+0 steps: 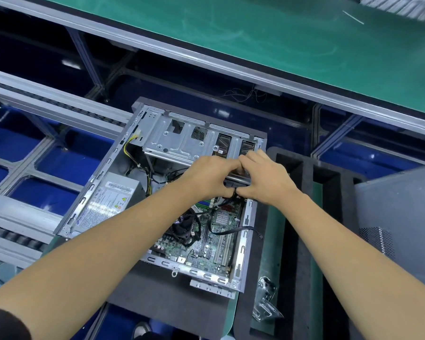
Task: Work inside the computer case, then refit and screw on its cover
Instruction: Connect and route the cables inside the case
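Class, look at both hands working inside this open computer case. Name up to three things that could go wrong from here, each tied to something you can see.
1. Both hands, left hand and right hand, grip a metal part over the motherboard; a slip could strike it.
2. The loose black cable might snag or get pinched.
3. The plastic bag beside the case could be knocked off.

The case (157,192), a grey metal tower, is laid on its side with the open side up. Inside are seen a drive cage (179,138) at the far end, a power supply (108,202) at left and a green motherboard (206,244) nearer. The grey cover (400,217), with a perforated patch, is lying apart at right.
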A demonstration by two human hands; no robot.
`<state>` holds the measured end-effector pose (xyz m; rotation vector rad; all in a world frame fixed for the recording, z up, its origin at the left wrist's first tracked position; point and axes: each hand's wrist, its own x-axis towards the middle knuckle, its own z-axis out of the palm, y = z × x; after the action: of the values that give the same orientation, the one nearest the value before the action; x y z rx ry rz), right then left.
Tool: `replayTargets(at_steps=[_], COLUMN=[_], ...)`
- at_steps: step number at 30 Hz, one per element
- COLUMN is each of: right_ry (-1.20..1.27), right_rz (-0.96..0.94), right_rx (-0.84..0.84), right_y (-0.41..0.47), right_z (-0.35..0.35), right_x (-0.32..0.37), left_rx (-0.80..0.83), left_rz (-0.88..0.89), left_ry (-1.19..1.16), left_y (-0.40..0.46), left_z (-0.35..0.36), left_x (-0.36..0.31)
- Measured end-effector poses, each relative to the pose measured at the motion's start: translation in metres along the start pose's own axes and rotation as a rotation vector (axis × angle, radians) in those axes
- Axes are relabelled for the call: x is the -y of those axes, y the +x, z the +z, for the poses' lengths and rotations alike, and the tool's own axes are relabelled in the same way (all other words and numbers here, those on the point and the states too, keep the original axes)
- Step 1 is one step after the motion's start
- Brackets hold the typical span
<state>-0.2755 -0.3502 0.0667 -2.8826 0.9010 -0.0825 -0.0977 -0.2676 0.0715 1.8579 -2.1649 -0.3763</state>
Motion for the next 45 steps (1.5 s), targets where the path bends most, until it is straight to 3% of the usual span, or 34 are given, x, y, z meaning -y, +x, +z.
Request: replayTargets(at_steps=[8, 18, 29, 35, 38, 42, 45], right_ry=[-0.001, 0.116, -0.02, 0.073, 0.129, 0.158, 0.227], right_rz=[-0.02, -0.008, -0.051, 0.021, 0.049, 0.07, 0.109], right_rx=[-0.007, 0.04, 0.007, -0.004, 0.01, 0.071, 0.09], right_y=[-0.004, 0.001, 0.001, -0.002, -0.003, 0.001, 0.003], right_z=[0.004, -0.005, 0.004, 0.001, -0.003, -0.004, -0.003], right_x=[0.002, -0.002, -0.005, 0.0, 0.002, 0.005, 0.007], left_rx=[-0.045, -0.083, -0.091, -0.054, -0.088, 0.093, 0.146], left_rz=[0.081, 0.055, 0.083, 0.109, 0.182, 0.365, 0.402], left_ry=[0.04, 0.048, 0.088, -0.154, -0.115, -0.066, -0.122], left_y=[-0.01, -0.007, -0.011, -0.015, -0.042, -0.07, -0.067], left_z=[0.007, 0.009, 0.02, 0.007, 0.013, 0.033, 0.04], left_x=[-0.001, 0.001, 0.007, 0.003, 0.002, -0.008, -0.016])
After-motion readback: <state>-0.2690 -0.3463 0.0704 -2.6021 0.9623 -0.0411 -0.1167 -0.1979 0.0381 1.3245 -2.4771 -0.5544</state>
